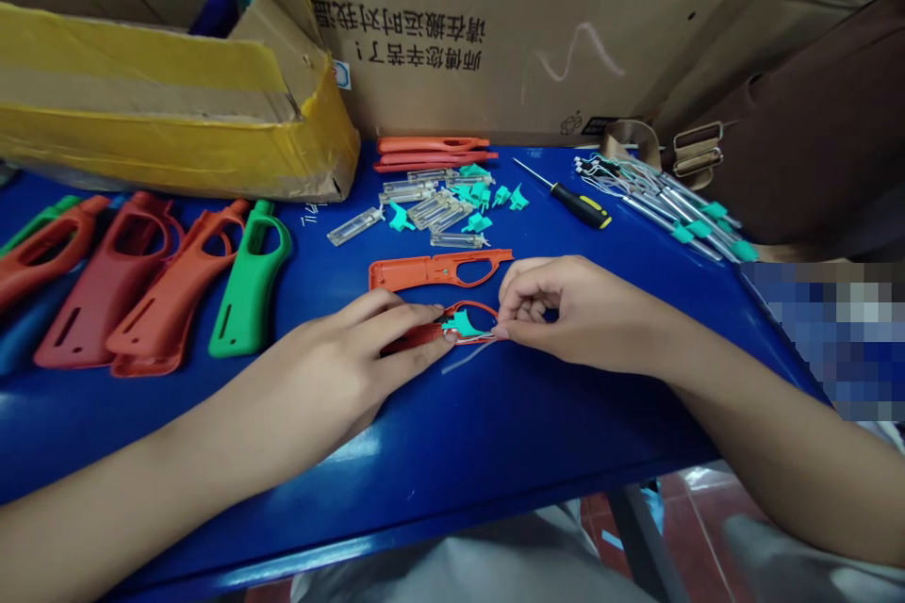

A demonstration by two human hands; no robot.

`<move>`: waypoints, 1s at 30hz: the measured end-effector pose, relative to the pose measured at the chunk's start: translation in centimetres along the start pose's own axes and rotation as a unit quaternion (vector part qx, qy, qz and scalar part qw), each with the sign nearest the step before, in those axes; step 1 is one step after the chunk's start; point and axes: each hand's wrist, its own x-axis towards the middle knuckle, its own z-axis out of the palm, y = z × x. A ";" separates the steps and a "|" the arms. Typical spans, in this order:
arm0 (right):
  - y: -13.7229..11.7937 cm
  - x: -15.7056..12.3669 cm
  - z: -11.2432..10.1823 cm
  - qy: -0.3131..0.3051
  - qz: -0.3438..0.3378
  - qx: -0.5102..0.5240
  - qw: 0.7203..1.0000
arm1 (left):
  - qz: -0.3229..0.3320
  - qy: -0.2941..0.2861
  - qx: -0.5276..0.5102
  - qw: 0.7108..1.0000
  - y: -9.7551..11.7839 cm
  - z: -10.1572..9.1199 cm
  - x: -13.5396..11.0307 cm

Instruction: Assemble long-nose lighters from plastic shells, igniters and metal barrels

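On the blue table, my left hand [353, 353] presses its fingertips onto an orange lighter half-shell [417, 335], holding it down. Inside the shell, by the finger loop, sits a green trigger [465, 324]. My right hand [548, 306] is closed in a pinch at the shell's narrow end, where a thin white wire [468, 357] runs to the fingertips. What lies deeper between those fingers is hidden. Just beyond both hands lies a second orange half-shell [403, 274], hollow side up, apart from the first.
Clear fuel tanks [435, 209] and loose green triggers [481, 194] lie behind, near stacked shells [435, 151]. A screwdriver [580, 204] and metal lighter tubes with wires [679, 212] are at right. Several coloured lighter shells [244, 301] line the left, before a taped carton [176, 141].
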 end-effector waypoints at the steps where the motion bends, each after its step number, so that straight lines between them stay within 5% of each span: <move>1: 0.0 0.0 0.0 0.001 0.001 -0.003 1.000 | 0.000 0.001 -0.001 1.000 0.0 0.0 0.0; 9: 0.2 -0.3 0.0 -0.004 0.004 -0.014 1.000 | 0.003 0.004 -0.004 1.000 0.1 -0.4 0.5; 17: -0.2 0.0 -0.6 -0.048 0.030 0.106 0.993 | 0.008 0.005 -0.009 1.000 0.3 -0.4 0.7; 30: 0.4 0.2 -0.3 -0.047 0.008 0.056 0.997 | 0.002 0.006 -0.004 1.000 0.4 -0.2 0.5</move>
